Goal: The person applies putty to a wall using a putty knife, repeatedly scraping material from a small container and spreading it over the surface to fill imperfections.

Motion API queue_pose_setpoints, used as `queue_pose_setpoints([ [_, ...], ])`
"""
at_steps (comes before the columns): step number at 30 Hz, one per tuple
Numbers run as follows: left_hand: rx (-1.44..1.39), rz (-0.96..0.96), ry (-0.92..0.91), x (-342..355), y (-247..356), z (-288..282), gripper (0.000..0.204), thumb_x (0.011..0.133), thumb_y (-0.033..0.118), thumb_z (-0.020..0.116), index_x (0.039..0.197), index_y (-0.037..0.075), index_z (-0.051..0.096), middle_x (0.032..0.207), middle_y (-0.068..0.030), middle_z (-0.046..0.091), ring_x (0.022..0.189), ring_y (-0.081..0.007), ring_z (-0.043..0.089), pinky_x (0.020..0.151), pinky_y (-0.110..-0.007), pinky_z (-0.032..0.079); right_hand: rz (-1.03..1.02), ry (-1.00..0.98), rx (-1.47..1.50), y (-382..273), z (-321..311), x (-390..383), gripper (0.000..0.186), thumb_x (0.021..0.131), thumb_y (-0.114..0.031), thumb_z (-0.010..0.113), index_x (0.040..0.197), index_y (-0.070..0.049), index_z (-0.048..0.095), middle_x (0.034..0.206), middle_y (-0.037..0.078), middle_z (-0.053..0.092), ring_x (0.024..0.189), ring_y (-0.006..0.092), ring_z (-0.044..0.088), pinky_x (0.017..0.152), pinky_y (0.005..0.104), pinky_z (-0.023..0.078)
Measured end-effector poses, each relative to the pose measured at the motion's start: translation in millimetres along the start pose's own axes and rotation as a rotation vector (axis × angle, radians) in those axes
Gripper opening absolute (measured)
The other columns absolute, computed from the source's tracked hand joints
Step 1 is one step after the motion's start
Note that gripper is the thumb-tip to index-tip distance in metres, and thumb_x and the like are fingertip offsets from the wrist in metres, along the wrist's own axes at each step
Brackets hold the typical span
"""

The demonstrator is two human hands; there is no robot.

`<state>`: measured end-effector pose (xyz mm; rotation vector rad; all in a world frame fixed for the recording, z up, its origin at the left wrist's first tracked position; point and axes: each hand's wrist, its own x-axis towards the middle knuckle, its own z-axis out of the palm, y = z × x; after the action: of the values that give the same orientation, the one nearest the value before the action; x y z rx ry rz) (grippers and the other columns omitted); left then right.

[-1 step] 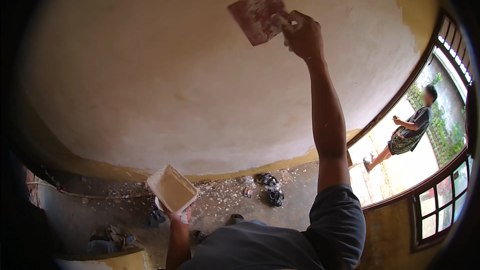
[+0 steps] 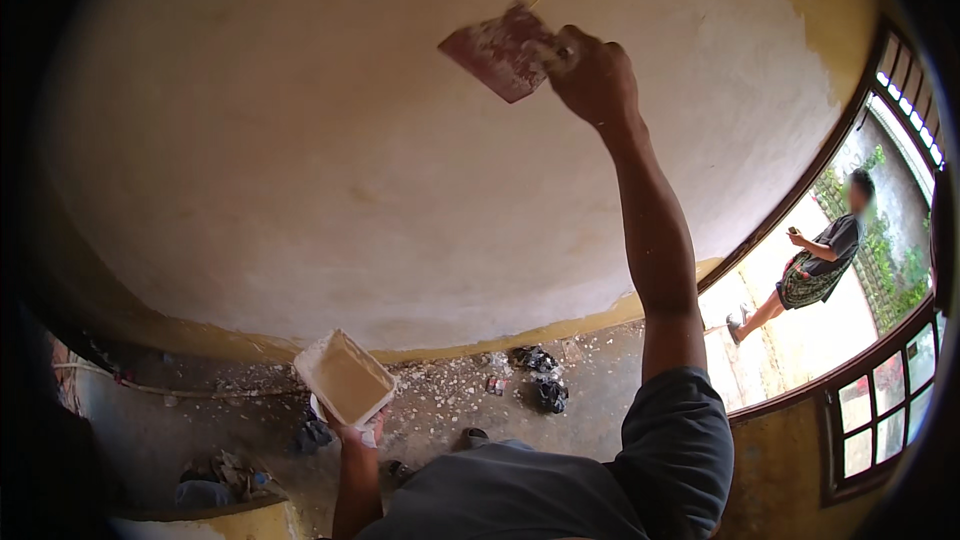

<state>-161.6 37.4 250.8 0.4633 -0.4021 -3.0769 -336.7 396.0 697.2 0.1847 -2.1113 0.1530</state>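
Observation:
High on the wall (image 2: 330,170), which carries a pale coat, my right hand (image 2: 598,75) grips a wide putty knife. The putty knife (image 2: 497,52) has a reddish blade smeared with white filler, its edge pointing left. Whether the blade touches the wall, I cannot tell. Low at the left, my left hand (image 2: 362,428) holds a white rectangular tub (image 2: 347,378) from below, tilted so its inside shows. Cream-coloured filler coats the tub's inside. Most of the left fingers are hidden behind the tub.
Pale flakes litter the grey floor (image 2: 430,420) along the wall's foot. Black plastic bags (image 2: 548,395) lie there, and a heap of rubbish (image 2: 235,477) sits at the lower left. Outside the opening at right, a person (image 2: 830,250) stands holding a small object. A paned window (image 2: 885,395) is below.
My right hand has shifted slightly left, and the putty knife's blade has moved left and a little down, turning somewhat. My left hand and the tub have stayed put.

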Motion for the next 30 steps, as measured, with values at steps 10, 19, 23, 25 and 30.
queue_pose_setpoints([
  [10, 0.006, 0.004, -0.099, 5.8, -0.4, -17.3, 0.073, 0.084, 0.067, 0.052, 0.137, 0.019, 0.044, 0.124, -0.0065, 0.060, 0.103, -0.0310, 0.064, 0.065, -0.050, 0.060, -0.133, 0.034, -0.318, 2.3, 16.7, 10.4, 0.030, 0.082, -0.028, 0.069, 0.101, -0.007, 0.058, 0.057, 0.014, 0.062, 0.052, 0.0331, 0.065, 0.045, 0.0427, 0.051],
  [19, 0.040, 0.062, -0.155, -3.3, 1.4, -1.4, 0.071, 0.083, 0.067, 0.053, 0.136, 0.021, 0.046, 0.123, -0.0047, 0.060, 0.102, -0.0312, 0.065, 0.064, -0.051, 0.060, 0.211, 0.245, -0.367, 41.6, -40.1, 67.2, 0.044, 0.087, -0.052, 0.059, 0.111, -0.015, 0.062, 0.079, 0.018, 0.070, 0.082, 0.0400, 0.068, 0.069, 0.0494, 0.054],
  [23, 0.036, 0.035, -0.075, -3.1, -2.8, 6.1, 0.069, 0.083, 0.067, 0.053, 0.135, 0.022, 0.048, 0.123, -0.0037, 0.060, 0.103, -0.0316, 0.064, 0.067, -0.054, 0.059, 0.649, 0.334, 0.285, 78.3, -86.4, 80.2, 0.045, 0.092, -0.047, 0.058, 0.096, -0.003, 0.066, 0.076, 0.008, 0.070, 0.061, 0.0181, 0.065, 0.056, 0.0309, 0.052],
  [25, 0.023, 0.011, -0.064, -0.8, -6.3, 4.0, 0.068, 0.083, 0.067, 0.053, 0.134, 0.023, 0.048, 0.124, -0.0036, 0.060, 0.103, -0.0315, 0.064, 0.068, -0.054, 0.058, 0.629, 0.243, 1.248, 100.4, -75.4, 73.6, 0.029, 0.098, -0.033, 0.056, 0.092, -0.006, 0.064, 0.067, -0.001, 0.060, 0.049, 0.0050, 0.048, 0.042, 0.0179, 0.039],
  [30, 0.019, -0.001, -0.058, 0.0, -1.0, -2.3, 0.068, 0.083, 0.067, 0.053, 0.134, 0.023, 0.048, 0.124, -0.0034, 0.060, 0.104, -0.0315, 0.064, 0.068, -0.054, 0.058, 0.475, 0.130, 1.192, 21.3, -32.3, 46.5, 0.027, 0.092, -0.032, 0.066, 0.083, -0.007, 0.059, 0.060, -0.001, 0.049, 0.044, 0.0065, 0.039, 0.037, 0.0228, 0.027],
])
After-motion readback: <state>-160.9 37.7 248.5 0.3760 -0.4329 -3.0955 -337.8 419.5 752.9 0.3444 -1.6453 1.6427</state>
